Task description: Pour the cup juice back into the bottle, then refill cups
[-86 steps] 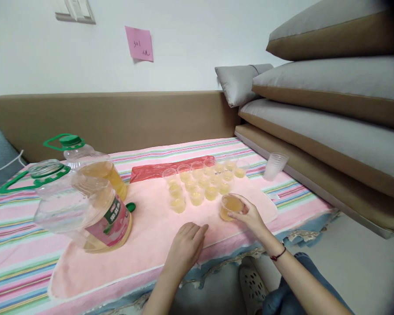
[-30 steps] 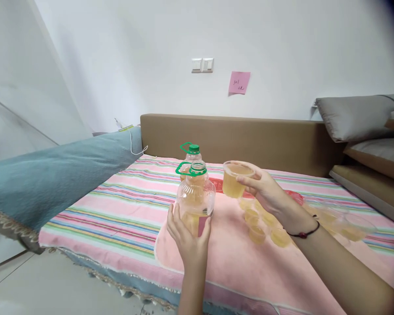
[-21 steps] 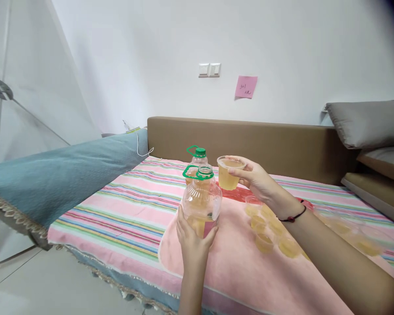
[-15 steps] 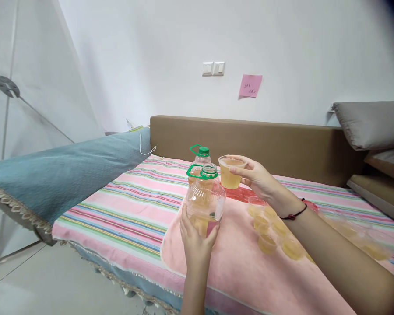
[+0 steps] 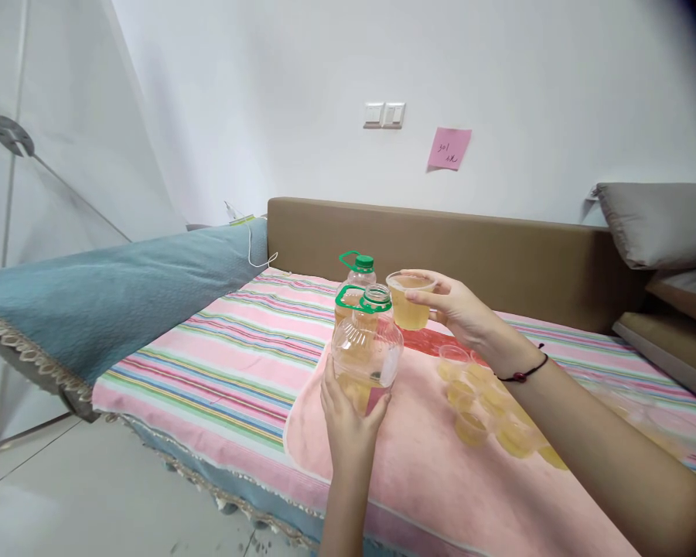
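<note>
My left hand (image 5: 353, 425) is wrapped round the lower part of a clear plastic bottle (image 5: 366, 344), whose neck is uncapped and has a green handle ring. My right hand (image 5: 458, 313) grips a clear cup (image 5: 411, 305) of yellowish liquid by its rim and side, upright, just right of the bottle's mouth. Behind the held bottle is a second bottle (image 5: 361, 272) with a green cap on. Several cups (image 5: 471, 428) of yellow liquid stand on the pink cloth (image 5: 423, 472) under my right forearm, which hides part of them.
Striped fabric (image 5: 249, 356) covers the sofa seat, and a red patch (image 5: 429, 340) shows behind the cups. A brown backrest (image 5: 441, 244) runs along the wall. Blue cloth drapes the left armrest (image 5: 121, 286). Grey cushions (image 5: 667, 224) are stacked at the right.
The view has shifted slightly, so the scene sits a little differently in the frame. Both hands keep their holds, and the cup remains beside the bottle's mouth.
</note>
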Available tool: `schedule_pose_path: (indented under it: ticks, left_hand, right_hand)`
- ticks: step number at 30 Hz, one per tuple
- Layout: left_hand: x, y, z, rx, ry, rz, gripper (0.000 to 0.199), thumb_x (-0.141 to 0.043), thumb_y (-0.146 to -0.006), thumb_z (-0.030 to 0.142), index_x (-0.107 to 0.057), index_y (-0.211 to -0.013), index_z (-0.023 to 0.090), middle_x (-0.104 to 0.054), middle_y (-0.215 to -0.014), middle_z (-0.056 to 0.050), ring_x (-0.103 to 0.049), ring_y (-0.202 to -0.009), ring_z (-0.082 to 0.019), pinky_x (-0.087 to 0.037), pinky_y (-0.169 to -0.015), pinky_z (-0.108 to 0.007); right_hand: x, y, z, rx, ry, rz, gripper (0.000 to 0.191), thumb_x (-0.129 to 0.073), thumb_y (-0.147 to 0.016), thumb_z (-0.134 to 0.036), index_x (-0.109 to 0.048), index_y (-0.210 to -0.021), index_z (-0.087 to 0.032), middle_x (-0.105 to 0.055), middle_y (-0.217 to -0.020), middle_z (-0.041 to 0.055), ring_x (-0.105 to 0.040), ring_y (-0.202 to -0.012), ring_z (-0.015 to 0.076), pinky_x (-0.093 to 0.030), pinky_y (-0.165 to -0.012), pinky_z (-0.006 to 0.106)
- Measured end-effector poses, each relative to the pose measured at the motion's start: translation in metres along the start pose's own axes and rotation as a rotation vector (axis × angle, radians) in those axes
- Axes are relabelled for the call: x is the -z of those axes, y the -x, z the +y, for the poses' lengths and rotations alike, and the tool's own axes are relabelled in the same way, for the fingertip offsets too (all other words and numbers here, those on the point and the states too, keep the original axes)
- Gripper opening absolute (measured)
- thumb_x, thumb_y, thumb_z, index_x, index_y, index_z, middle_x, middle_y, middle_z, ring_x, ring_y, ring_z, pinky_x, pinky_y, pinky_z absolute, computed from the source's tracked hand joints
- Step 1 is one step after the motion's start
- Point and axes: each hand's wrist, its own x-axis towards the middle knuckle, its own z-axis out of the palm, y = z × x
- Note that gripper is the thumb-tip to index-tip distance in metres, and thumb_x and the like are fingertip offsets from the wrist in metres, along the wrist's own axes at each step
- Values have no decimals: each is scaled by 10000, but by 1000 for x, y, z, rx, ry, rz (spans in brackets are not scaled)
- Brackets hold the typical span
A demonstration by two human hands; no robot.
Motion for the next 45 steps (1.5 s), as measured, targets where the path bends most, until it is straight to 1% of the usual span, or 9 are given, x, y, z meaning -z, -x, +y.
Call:
schedule_pose_path:
  ticks: [6, 14, 19, 25, 33, 38, 41, 45]
  left_hand:
    - [0, 0, 0, -15, -6, 13, 968, -784, -697, 307, -227, -1485, 234, -389, -1491, -160, -348, -1414, -328, -315, -1155, -514]
    - [0, 1, 0, -16, -13, 9, 973, -786, -701, 300, -217, -1488, 228, -379, -1505, -156, -361, -1399, -312, -330, -1148, -502]
    - [0, 2, 1, -11, 24, 14, 983, -791, -687, 273, -224, -1490, 243, -401, -1484, -155, -376, -1395, -327, -334, -1141, -516]
    - [0, 2, 0, -11, 39, 26, 975, -794, -678, 264, -245, -1484, 245, -426, -1457, -150, -371, -1401, -325, -327, -1149, -513]
    - [1, 1, 3, -4, 25, 16, 976, -790, -688, 263, -232, -1488, 242, -425, -1452, -150, -361, -1404, -321, -319, -1153, -508]
    - [1, 2, 3, -4, 26, 25, 957, -789, -692, 260, -247, -1481, 248, -425, -1458, -148, -370, -1399, -320, -328, -1147, -503]
    - [1, 2, 4, 3, 31, 25, 954, -790, -686, 253, -255, -1476, 251, -433, -1450, -146, -373, -1397, -322, -334, -1143, -500]
    - [1, 2, 6, 13, 26, 21, 952, -787, -692, 257, -248, -1476, 249, -426, -1456, -141, -369, -1398, -311, -332, -1147, -490]
  right_hand:
    - [0, 0, -1, -29, 36, 1, 483, -855, -595, -381, -712, -1042, -265, -714, -1204, 73, -621, -1159, 276, -512, -909, 409]
    - [0, 3, -2, -13, 40, -24, 480, -856, -603, -380, -715, -1046, -260, -722, -1181, 70, -638, -1122, 274, -513, -912, 407]
    - [-1, 4, -7, -26, 100, 0, 493, -858, -594, -400, -719, -1046, -261, -717, -1190, 78, -637, -1116, 283, -504, -911, 424]
    - [2, 0, -9, 1, 154, -16, 495, -864, -583, -413, -722, -1032, -261, -728, -1155, 78, -657, -1058, 280, -512, -868, 422]
    - [2, 0, -20, -39, 209, -45, 481, -868, -587, -417, -733, -1019, -254, -741, -1090, 83, -667, -985, 276, -515, -847, 423]
    - [7, -5, -17, -28, 189, -73, 454, -872, -596, -398, -733, -1012, -280, -748, -1036, 64, -679, -916, 265, -529, -788, 412]
    - [11, -9, -16, -19, 226, -96, 451, -867, -613, -406, -735, -1028, -290, -750, -1045, 67, -680, -925, 273, -534, -767, 406]
    - [14, -11, -19, -29, 306, -122, 504, -863, -621, -438, -716, -1081, -293, -747, -1050, 70, -684, -951, 279, -548, -747, 392]
